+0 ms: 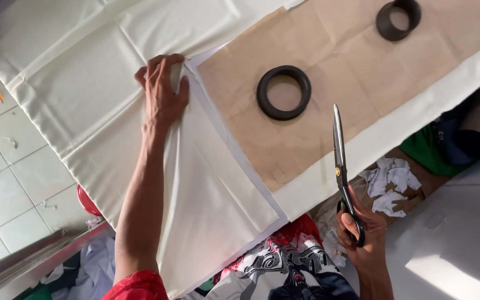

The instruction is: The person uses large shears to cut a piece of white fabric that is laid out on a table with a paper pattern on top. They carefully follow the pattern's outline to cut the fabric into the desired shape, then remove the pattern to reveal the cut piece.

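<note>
Resting scissors (341, 172) within right grip (365, 239)

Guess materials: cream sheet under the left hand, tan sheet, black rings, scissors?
Cream sheet: looks like woven cloth, matte; soft folds, bunching under the left hand. Tan sheet: probably kraft pattern paper; flat, sharp fold lines. Black rings: matte, maybe rubber or plastic; unclear. Scissors in the right hand: shiny metal blades, black handles, likely plastic.

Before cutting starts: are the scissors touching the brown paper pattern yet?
Apart. The head view shows the scissors, closed in the right hand, beside the brown paper pattern, over white fabric.
</note>
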